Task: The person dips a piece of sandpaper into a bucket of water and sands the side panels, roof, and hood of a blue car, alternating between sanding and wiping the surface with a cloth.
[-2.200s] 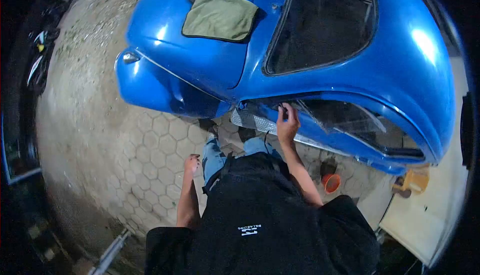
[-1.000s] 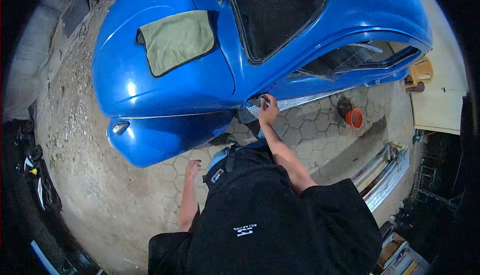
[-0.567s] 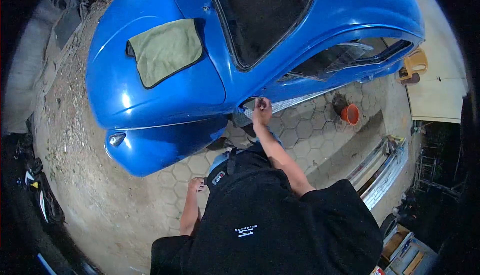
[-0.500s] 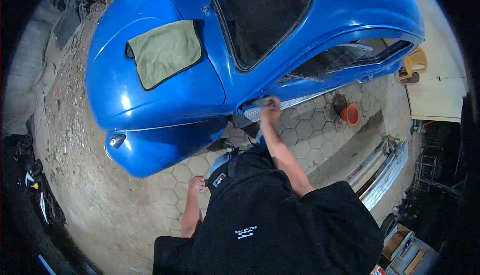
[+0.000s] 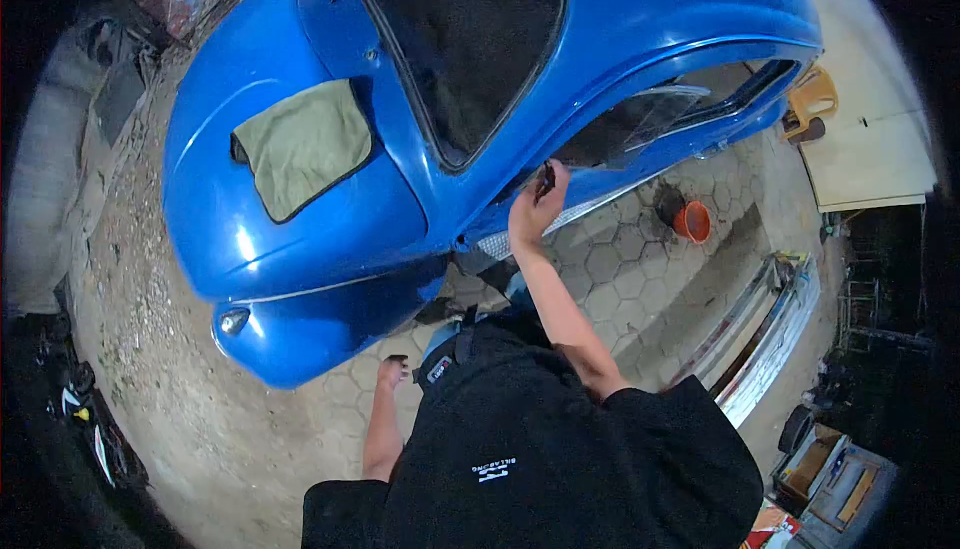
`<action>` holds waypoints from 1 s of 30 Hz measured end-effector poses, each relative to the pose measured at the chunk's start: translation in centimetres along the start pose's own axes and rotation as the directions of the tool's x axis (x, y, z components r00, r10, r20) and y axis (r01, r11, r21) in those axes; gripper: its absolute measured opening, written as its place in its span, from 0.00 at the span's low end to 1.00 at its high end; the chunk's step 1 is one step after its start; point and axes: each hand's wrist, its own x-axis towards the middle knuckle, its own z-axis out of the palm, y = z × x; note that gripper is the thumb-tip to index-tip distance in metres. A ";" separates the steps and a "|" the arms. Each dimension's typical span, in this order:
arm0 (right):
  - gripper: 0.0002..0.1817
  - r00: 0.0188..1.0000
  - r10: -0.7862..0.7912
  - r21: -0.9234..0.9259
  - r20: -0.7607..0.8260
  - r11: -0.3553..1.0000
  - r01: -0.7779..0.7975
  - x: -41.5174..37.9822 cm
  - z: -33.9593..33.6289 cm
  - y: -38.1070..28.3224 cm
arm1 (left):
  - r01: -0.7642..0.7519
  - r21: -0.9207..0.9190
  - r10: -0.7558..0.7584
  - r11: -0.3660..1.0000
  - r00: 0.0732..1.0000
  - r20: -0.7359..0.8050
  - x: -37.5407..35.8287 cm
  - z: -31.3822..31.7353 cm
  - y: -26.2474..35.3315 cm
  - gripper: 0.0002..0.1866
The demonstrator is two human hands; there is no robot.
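A blue rounded car point(image 5: 330, 199) fills the upper part of the view. Its front side window shows just beyond my right hand point(image 5: 538, 211), which is raised at the door edge near the windshield pillar. The fingers of that hand are closed around a small dark thing point(image 5: 545, 184) that I cannot make out. My left hand point(image 5: 393, 370) hangs low beside my waist, apart from the car, with its fingers curled. Dark patches show at those fingers; what they hold, if anything, is hidden. A green cloth point(image 5: 308, 147) with dark edging lies on the hood.
An orange bucket point(image 5: 692, 221) stands on the hexagonal paving point(image 5: 625, 249) beside the car. A yellow plastic chair point(image 5: 812, 104) is near the car's far end. Long boards or strips point(image 5: 752, 339) lie to the right. Gravelly ground point(image 5: 150, 329) is at the left.
My right hand has moved up along the door edge, toward the window, with the dark thing in it. The view has shifted, so the hood and cloth appear lower. My left hand stays low.
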 end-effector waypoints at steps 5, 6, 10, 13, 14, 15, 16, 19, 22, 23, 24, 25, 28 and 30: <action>0.09 0.960 0.205 0.154 0.190 0.960 -0.235 -3.0 -2.3 -1.5 | -0.058 0.100 0.058 0.993 0.998 -0.003 -0.4 0.2 2.7 0.20; 0.08 0.984 0.041 0.133 0.173 0.989 -0.065 -2.2 -1.8 -2.5 | -0.039 0.115 0.040 0.993 0.999 -0.007 -0.4 0.3 3.3 0.20; 0.05 0.922 -0.388 -0.065 -0.021 0.920 0.386 8.0 -0.3 -6.8 | -0.031 0.120 0.031 0.992 1.000 0.007 0.0 0.5 5.7 0.19; 0.07 0.914 -0.306 -0.105 -0.268 0.952 0.288 14.5 -0.4 -8.7 | -0.089 0.080 0.092 0.993 0.995 -0.043 0.0 0.7 6.5 0.18; 0.10 0.903 -0.380 -0.168 -0.202 0.921 0.350 14.3 -0.6 -8.8 | -0.087 0.066 0.090 0.994 0.995 -0.048 0.3 0.9 6.4 0.18; 0.12 0.884 -0.450 -0.226 -0.131 0.881 0.415 13.5 -0.9 -8.9 | -0.067 0.081 0.071 0.994 0.997 -0.040 -0.2 1.3 6.4 0.18; 0.21 0.920 -0.388 -0.153 -0.051 0.914 0.377 11.4 -1.0 -9.2 | -0.052 0.094 0.056 0.994 0.998 -0.033 -0.8 1.7 6.5 0.19; 0.38 0.946 -0.240 -0.238 0.218 0.927 0.290 6.8 -0.6 -6.2 | 0.006 0.104 -0.013 0.995 0.997 0.071 0.6 2.0 4.0 0.20; 0.40 0.956 -0.209 -0.320 0.208 0.909 0.269 11.0 -0.8 -9.8 | 0.037 0.222 -0.063 0.974 0.992 0.108 -0.4 2.6 4.1 0.21; 0.41 0.964 -0.193 -0.378 0.183 0.891 0.250 13.2 -1.0 -10.7 | 0.061 0.228 -0.084 0.972 0.992 0.094 -0.8 2.9 4.7 0.20; 0.42 0.971 -0.179 -0.435 0.158 0.870 0.232 15.8 -1.4 -11.5 | 0.074 0.241 -0.096 0.968 0.992 0.081 -0.6 2.9 5.3 0.20; 0.44 0.977 -0.164 -0.491 0.136 0.845 0.211 17.8 -1.6 -12.2 | 0.092 0.251 -0.113 0.964 0.991 0.068 -0.5 3.1 5.5 0.19; 0.48 0.980 -0.102 -0.479 0.172 0.861 0.174 17.9 -1.8 -13.7 | 0.042 0.234 -0.065 0.971 0.994 0.093 0.5 3.3 6.1 0.18; 0.50 0.955 -0.074 -0.525 0.286 0.822 0.221 15.9 -2.7 -13.8 | 0.117 0.234 -0.149 0.965 0.981 0.127 2.1 4.0 7.2 0.18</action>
